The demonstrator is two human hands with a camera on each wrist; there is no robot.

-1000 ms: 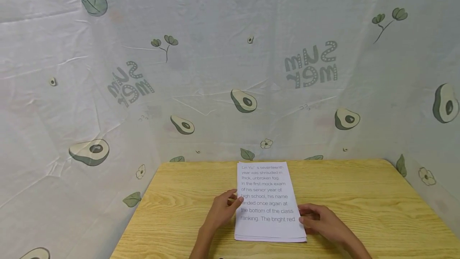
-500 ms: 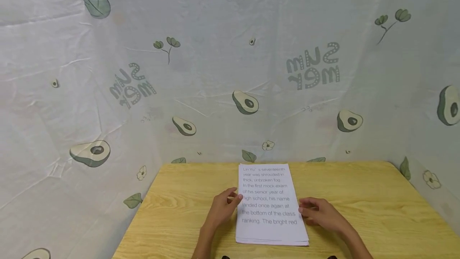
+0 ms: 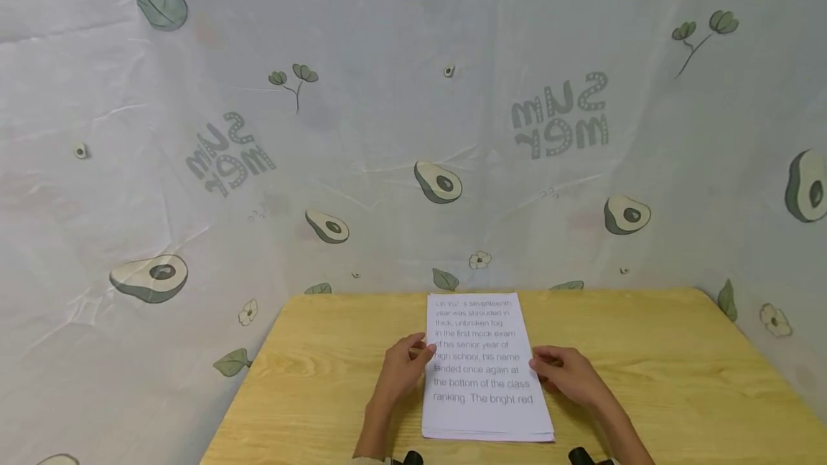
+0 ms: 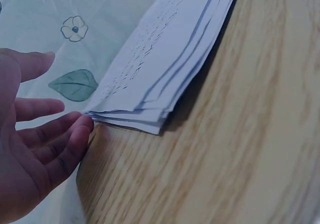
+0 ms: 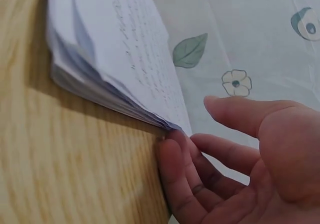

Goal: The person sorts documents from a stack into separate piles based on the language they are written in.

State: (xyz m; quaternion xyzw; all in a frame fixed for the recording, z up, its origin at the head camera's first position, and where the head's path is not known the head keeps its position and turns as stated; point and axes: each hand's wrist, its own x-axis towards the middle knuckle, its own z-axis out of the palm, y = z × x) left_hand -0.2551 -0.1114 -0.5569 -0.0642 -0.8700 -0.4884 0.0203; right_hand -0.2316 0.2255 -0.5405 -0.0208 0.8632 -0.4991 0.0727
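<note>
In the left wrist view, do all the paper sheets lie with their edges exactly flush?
No, the paper stack shows several sheet edges stepped apart from one another over the wooden table.

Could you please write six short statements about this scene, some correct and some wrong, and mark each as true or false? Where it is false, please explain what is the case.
1. A stack of paper lies on the table. True.
2. The left hand and the right hand are at opposite sides of the stack of paper. True.
3. The stack's top page is blank. False: it shows lines of printed text.
4. The stack's edges all line up exactly. False: some are staggered in the left wrist view.
5. The backdrop has avocado pictures. True.
6. The table is painted black. False: it has a light wood-grain surface.
</note>
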